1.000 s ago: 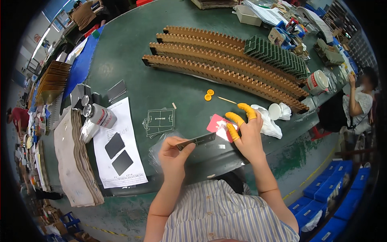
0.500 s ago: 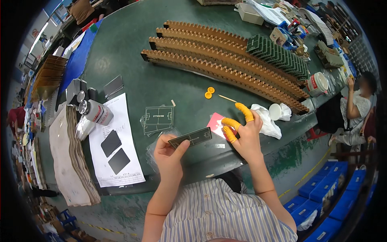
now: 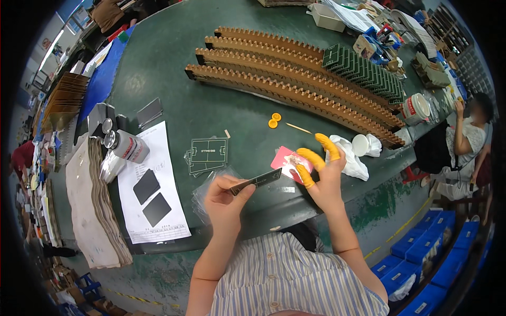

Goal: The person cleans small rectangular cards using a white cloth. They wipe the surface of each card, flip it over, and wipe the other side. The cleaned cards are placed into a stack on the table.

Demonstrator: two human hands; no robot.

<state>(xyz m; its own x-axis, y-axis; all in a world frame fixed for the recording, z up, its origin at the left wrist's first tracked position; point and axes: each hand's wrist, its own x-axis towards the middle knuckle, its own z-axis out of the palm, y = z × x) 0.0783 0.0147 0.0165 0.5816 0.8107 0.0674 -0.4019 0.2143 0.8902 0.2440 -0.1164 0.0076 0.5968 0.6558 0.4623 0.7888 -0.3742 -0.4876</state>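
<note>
My left hand (image 3: 225, 199) pinches a thin dark green card (image 3: 266, 179) with white lines, tilted so that its face shows narrowly. Yellow finger cots cover the thumb and two fingers of my right hand (image 3: 328, 181). Those fingers are apart with nothing seen between them, the thumb tip beside a pink pad (image 3: 289, 159) smeared with something pale. More lined green cards (image 3: 209, 151) lie in a small pile beyond my left hand, above a clear plastic bag (image 3: 199, 203). A wooden stick (image 3: 298, 128) and two rolled yellow finger cots (image 3: 273, 124) lie beyond the pad.
Long notched brown racks (image 3: 274, 89) run across the far side, one holding several green cards (image 3: 363, 73). White cloth (image 3: 354, 164) and a white tub (image 3: 416, 109) are at right. At left are a paper sheet (image 3: 167, 213) with dark plates, a grey bottle (image 3: 132, 147) and stacked cloths (image 3: 87, 210).
The card in my left hand has turned more edge-on and shifted slightly right. My right hand has moved a little to the right, its fingers drawing off the pink pad.
</note>
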